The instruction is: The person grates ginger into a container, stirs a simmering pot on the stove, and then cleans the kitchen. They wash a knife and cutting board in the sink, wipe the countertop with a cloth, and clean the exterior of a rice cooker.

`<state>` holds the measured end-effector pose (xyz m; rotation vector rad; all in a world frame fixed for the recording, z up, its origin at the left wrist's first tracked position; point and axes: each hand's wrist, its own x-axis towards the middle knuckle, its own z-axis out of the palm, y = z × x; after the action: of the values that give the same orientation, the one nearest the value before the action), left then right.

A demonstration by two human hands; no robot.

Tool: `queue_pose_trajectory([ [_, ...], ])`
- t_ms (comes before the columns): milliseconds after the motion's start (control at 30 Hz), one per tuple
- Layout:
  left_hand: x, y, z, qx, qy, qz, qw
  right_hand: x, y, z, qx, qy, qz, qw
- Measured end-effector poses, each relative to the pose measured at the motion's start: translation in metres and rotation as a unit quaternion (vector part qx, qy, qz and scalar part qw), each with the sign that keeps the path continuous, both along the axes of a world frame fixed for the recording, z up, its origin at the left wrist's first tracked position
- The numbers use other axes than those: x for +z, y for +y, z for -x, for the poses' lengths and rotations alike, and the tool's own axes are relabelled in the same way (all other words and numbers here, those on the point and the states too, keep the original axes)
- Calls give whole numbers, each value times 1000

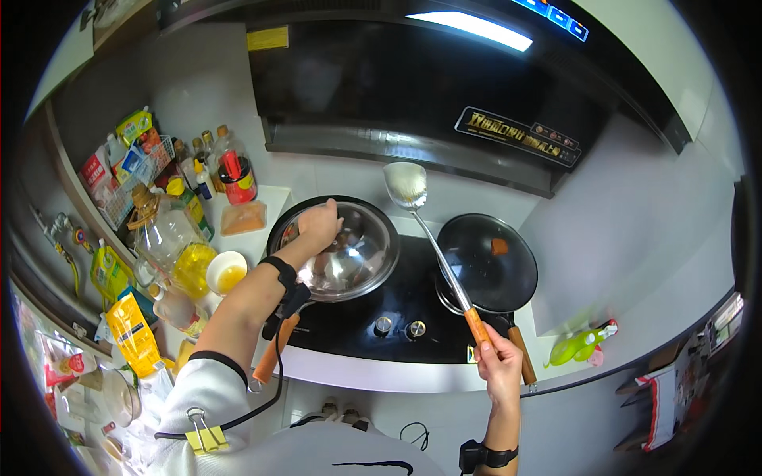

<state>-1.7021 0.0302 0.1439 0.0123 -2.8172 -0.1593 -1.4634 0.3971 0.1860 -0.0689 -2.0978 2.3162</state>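
Note:
My left hand [319,226] is closed over the top of a domed metal lid [351,268], its knob hidden beneath my fingers. The lid sits over a dark wok [388,223] on the left burner, and the wok's wooden handle [275,351] points towards me. In my right hand [500,359] is the wooden grip of a metal wok spatula [440,256]. The spatula's blade is raised near the range hood, between the two pans. A black frying pan [485,276] on the right burner holds a small reddish-brown block [499,247].
Left of the black glass cooktop [357,336] stand a bowl of yellowish liquid [229,273], a large oil jug [178,244] and several sauce bottles [229,154]. Green spray bottles [577,347] lie to the right. The range hood [381,89] overhangs the back.

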Motion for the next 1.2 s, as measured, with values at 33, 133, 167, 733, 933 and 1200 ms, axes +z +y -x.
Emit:
queue_pose_trajectory([
  [33, -3, -1, 1, -1, 5, 2, 1000, -1, -1, 1, 4, -1, 3, 1000],
  [133, -2, -2, -3, -3, -5, 4, 1000, -3, -5, 7, 7, -11, -6, 1000],
  [167, 1, -1, -5, -4, -22, 2, 1000, -3, -6, 9, 8, -8, -11, 1000],
  [733, 11, -81, -280, 65, -96, -203, 972, -44, -172, 45, 394, -32, 48, 917],
  [933, 7, -80, -329, 39, -156, -549, 820, -62, -252, -8, 465, -77, 66, 879],
  [1200, -8, -91, -381, -5, -159, -556, 816, -77, -292, -48, 450, -12, -57, 891],
])
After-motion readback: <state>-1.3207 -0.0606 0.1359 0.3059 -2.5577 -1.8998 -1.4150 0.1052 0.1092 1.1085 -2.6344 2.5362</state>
